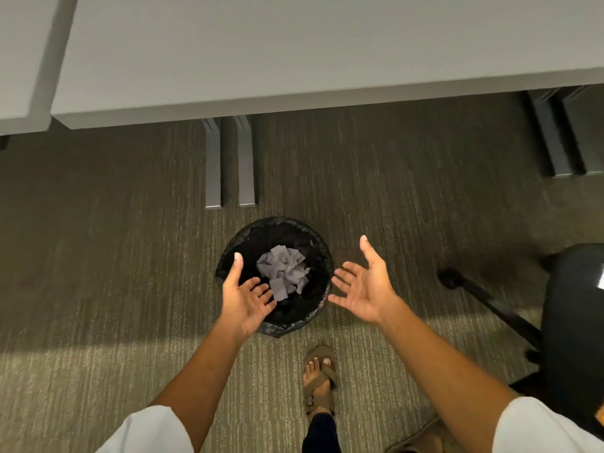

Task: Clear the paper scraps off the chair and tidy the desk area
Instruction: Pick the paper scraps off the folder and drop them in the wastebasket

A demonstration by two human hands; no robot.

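Note:
A round black bin (313, 243) lined with a black bag stands on the carpet below me. Several pale paper scraps (283, 273) lie in a heap inside it. My left hand (245, 295) hovers over the bin's left rim, palm up, fingers spread, holding nothing. My right hand (366, 289) is just right of the bin, also palm up and spread with nothing in it. The black chair (575, 315) sits at the right edge, with a white scrap (600, 280) showing on its seat at the frame border.
A white desk (294, 53) spans the top, its grey legs (228, 161) standing just beyond the bin and more legs (555, 132) at the right. The chair's black base arm (483, 299) reaches toward the bin. My sandalled foot (318, 377) is on the carpet behind the bin.

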